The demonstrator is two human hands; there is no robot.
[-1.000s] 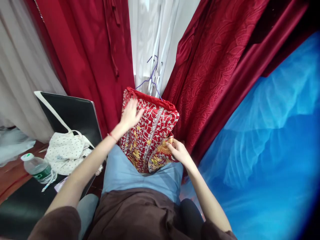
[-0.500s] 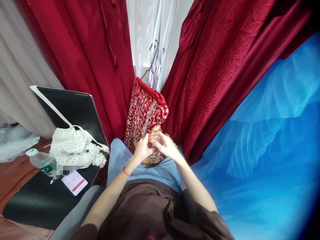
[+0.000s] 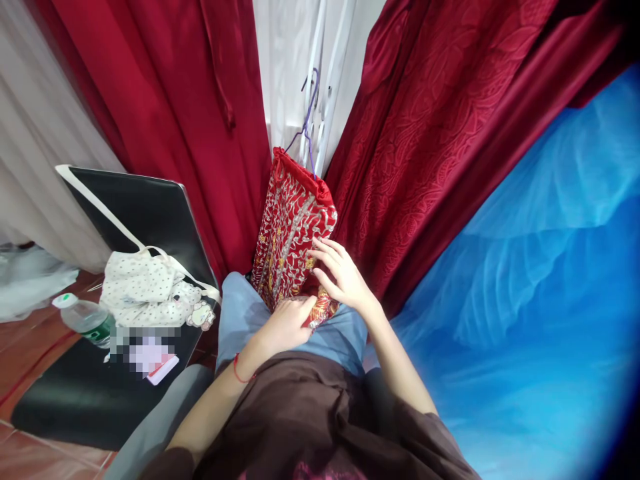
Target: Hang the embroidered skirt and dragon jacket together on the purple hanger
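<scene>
A red skirt [image 3: 295, 227], covered in wavy silver lines and gold patterns, hangs by its gathered red top from a purple wire hanger [image 3: 309, 123]. Its lower end reaches the lap between my knees. My left hand [image 3: 287, 325] is closed on the bottom part of the cloth, thumb on top; most of its fingertips are hidden. Over the skirt's right side is my right hand [image 3: 344, 275], fingers spread and apart with nothing gripped. Whether its fingertips touch the cloth I cannot tell.
Dark red curtains [image 3: 420, 153] flank the hanger on both sides. A black chair [image 3: 75, 407] at left bears a dotted white cloth bag [image 3: 140, 283], a water bottle [image 3: 87, 319] and a pink-white card [image 3: 163, 370]. Blue tulle [image 3: 540, 320] spreads on the right.
My hands were together at the skirt's hem; now they are apart. The left has moved down towards my lap with the cloth, and the right has lifted away, its fingers spreading.
</scene>
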